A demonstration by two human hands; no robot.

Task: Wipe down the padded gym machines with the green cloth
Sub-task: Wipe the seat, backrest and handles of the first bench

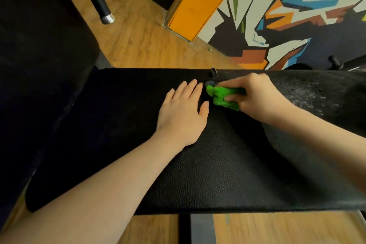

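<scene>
Bunching the green cloth [222, 96] into a wad, the right hand [255, 97] clamps it with curled fingers and thumb and presses it onto the black padded bench [198, 164], at the pad's far edge. Just left of the cloth, the left hand [184, 111] lies flat with fingers straight, palm down on the pad, holding nothing. A small dark fitting [210, 83] sits on the pad just beyond the cloth's tip, with a metal hook [213, 71] above it at the edge.

The cloth looks light, soft and limp, so it probably needs gathering in the fist as here, or flattening under the palm; a loose corner would likely drag. The pad's pebbled vinyl looks firm yet slightly yielding, and should take steady pressure. To the right of the right hand, the surface [309, 93] looks speckled and greyish.
</scene>
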